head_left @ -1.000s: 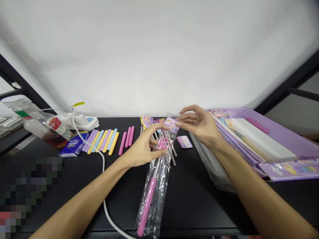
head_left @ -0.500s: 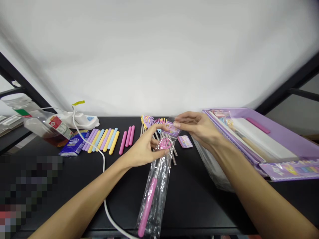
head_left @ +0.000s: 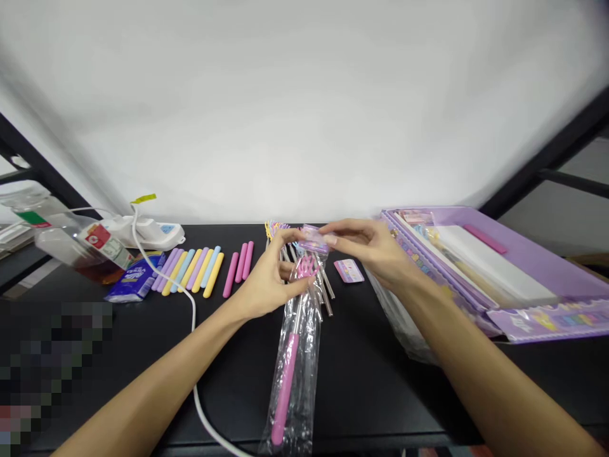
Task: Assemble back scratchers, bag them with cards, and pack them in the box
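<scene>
A long clear plastic bag (head_left: pixel 297 374) lies on the black table (head_left: pixel 380 381) with a pink-handled tool (head_left: pixel 286 387) inside it. My left hand (head_left: pixel 266 279) pinches the bag's upper end around the tool's pink head. My right hand (head_left: pixel 375 251) pinches a small purple printed card (head_left: pixel 314 239) at the bag's top opening. Both hands meet over the bag's mouth. Behind them lies a bunch of metal-stemmed tools with coloured claw heads (head_left: pixel 278 230).
Several pastel handle sleeves (head_left: pixel 190 270) and three pink ones (head_left: pixel 240 261) lie at left. A second small card (head_left: pixel 348 270) lies by my right hand. A purple box of packs (head_left: pixel 499 266) stands right. A bottle (head_left: pixel 71 244), blue packet (head_left: pixel 130 282), white power strip (head_left: pixel 147 231) and cord (head_left: pixel 194 317) are left.
My right hand brought the purple card leftward and down to the bag's top, and my left fingers rose to meet it. The view shifted slightly.
</scene>
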Motion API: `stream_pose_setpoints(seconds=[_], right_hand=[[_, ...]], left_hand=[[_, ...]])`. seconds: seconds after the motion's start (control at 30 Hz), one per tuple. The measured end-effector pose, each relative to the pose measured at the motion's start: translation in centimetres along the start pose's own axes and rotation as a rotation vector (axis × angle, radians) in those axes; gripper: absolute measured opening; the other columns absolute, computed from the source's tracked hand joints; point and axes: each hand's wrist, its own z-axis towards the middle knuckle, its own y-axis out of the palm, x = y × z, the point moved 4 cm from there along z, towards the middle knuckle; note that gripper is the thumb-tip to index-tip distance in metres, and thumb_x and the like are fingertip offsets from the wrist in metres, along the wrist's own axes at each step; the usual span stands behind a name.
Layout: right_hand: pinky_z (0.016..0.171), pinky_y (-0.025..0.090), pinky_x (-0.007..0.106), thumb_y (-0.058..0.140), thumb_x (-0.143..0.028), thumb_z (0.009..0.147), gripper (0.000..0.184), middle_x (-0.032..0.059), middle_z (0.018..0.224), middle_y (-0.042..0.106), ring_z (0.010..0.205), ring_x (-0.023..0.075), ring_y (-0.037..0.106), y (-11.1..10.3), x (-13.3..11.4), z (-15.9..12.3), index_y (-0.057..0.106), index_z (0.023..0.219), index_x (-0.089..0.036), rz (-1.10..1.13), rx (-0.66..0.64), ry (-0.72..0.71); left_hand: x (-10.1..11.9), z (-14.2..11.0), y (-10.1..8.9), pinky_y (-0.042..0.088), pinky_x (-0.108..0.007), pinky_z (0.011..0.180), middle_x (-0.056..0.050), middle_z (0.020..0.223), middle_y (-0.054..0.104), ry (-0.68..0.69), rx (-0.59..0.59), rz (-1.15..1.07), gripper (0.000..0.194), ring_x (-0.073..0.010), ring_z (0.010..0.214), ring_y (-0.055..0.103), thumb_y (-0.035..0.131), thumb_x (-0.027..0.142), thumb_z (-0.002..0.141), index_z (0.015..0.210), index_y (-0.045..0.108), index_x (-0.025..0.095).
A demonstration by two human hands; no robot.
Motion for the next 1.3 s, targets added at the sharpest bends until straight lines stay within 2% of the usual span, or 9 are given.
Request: stream_pose_setpoints(seconds=[0.13,0.27,0.43,0.53,0.67,0.87,1.03,1.17,1.3], right_hand=[[0.084,0.06,0.04,0.083,-0.044,0.075,0.026,0.0056,0.085,0.079,0.084,0.023,0.073,0.0,0.2,0.1,0.079,0.084,-0.02,-0.116,0.105,-0.047],[0.092,0.059,0.041,0.081,-0.045,0.077,0.028,0.0084,0.104,0.077,0.096,0.0244,0.073,0.1,-0.4,0.2,0.074,0.086,-0.019,-0.155,0.115,-0.097],[0.071,0.062,0.038,0.075,-0.051,0.082,0.037,0.0049,0.087,0.075,0.075,0.0204,0.073,-1.7,-2.4,-1.6,0.052,0.092,-0.024,-0.074,0.078,0.12],[0.067,0.061,0.036,0.081,-0.046,0.078,0.04,0.0,0.074,0.071,0.068,0.0177,0.067,-3.8,-3.3,-3.3,0.05,0.093,-0.025,-0.017,-0.061,0.22],[0.065,0.057,0.032,0.087,-0.036,0.071,0.041,-0.0019,0.071,0.07,0.065,0.0159,0.064,-9.4,-4.1,-4.5,0.055,0.095,-0.025,-0.076,0.059,0.142],[0.062,0.053,0.029,0.079,-0.024,0.075,0.021,-0.002,0.06,0.067,0.058,0.014,0.061,-18.7,-3.9,-5.8,0.065,0.089,-0.021,-0.299,0.324,0.141],[0.06,0.056,0.031,0.076,-0.015,0.071,0.02,-0.0008,0.06,0.067,0.057,0.0162,0.064,-24.5,-0.1,-6.2,0.066,0.088,-0.019,-0.437,0.436,0.225],[0.061,0.056,0.034,0.07,-0.011,0.072,0.019,0.0002,0.061,0.067,0.056,0.0183,0.065,-26.3,3.6,-6.2,0.066,0.089,-0.019,-0.69,0.372,0.334],[0.085,0.053,0.044,0.077,-0.012,0.067,0.015,0.006,0.075,0.071,0.082,0.0282,0.069,-26.6,4.4,-6.4,0.074,0.077,-0.022,-0.901,0.312,0.294]], left_hand=[[-0.2,-0.1,0.1,0.059,-0.024,0.059,-0.007,0.147,0.038,-0.006,0.018,-0.059,0.06,-0.002,0.064,0.059,0.075,0.021,0.081,0.125,0.037,0.034],[0.6,0.7,0.1,0.057,-0.02,0.055,-0.007,0.147,0.038,0.038,0.089,-0.057,0.059,-0.001,0.063,0.057,0.076,0.023,0.08,0.124,0.037,0.034],[3.8,4.7,-0.3,0.063,-0.023,0.07,-0.003,0.132,0.049,0.28,0.356,0.053,0.049,-0.0181,0.108,0.061,0.078,0.019,0.075,0.113,0.048,0.028],[5.4,8.3,1.5,0.066,-0.028,0.074,-0.004,0.122,0.053,0.33,0.423,0.092,0.027,-0.0177,0.101,0.065,0.074,0.018,0.079,0.099,0.057,0.022],[6.1,13.1,6.5,0.067,-0.028,0.07,-0.005,0.12,0.05,0.332,0.454,0.037,0.017,-0.0098,0.078,0.066,0.074,0.018,0.081,0.09,0.06,0.018],[4.4,19.7,14.5,0.065,-0.033,0.074,-0.01,0.126,0.052,0.256,0.224,0.043,0.018,-0.0109,0.078,0.067,0.065,0.029,0.093,0.108,0.06,0.02],[2.0,21.4,18.3,0.056,-0.047,0.095,-0.012,0.124,0.059,0.254,0.018,0.451,0.032,-0.0225,0.099,0.066,0.057,0.028,0.096,0.127,0.055,0.021],[0.3,20.3,20.1,0.045,-0.048,0.109,-0.012,0.118,0.061,0.366,-0.139,0.715,0.02,-0.0278,0.118,0.058,0.053,0.018,0.092,0.106,0.067,0.018],[-0.2,19.0,20.7,0.044,-0.048,0.108,-0.013,0.122,0.059,0.437,-0.191,0.764,0.019,-0.0286,0.12,0.055,0.054,0.016,0.091,0.104,0.068,0.018]])
